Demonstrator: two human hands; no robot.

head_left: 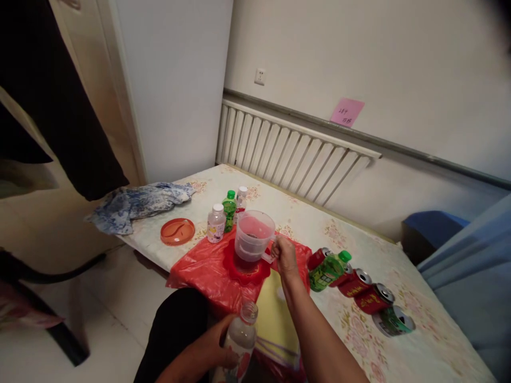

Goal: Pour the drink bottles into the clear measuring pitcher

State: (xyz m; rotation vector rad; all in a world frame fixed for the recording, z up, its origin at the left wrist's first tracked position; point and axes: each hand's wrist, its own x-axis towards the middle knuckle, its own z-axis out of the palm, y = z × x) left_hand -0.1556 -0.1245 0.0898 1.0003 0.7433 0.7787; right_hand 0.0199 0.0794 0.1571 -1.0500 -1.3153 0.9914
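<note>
My right hand is closed around the handle of the clear measuring jug, which stands upright on a red mat over a red plastic bag on the desk. The jug holds a little red liquid at the bottom. My left hand is wrapped around an uncapped clear bottle, held low and close to my body, well short of the jug and nearer me than the right hand.

Beyond the jug stand three small capped bottles. To the right of my right hand lies a row of tipped cans with a green bottle among them. An orange lid sits farther off to the left.

The risks, as I judge them: the bottle's neck is narrow and open, so tilting the jug too quickly could send liquid over the rim and onto the yellow sheet beneath my forearm. The bag under the mat looks slick and rumpled, so the jug could slide or tip if I drag it. A wide sweep of my right arm could roll the cans.
</note>
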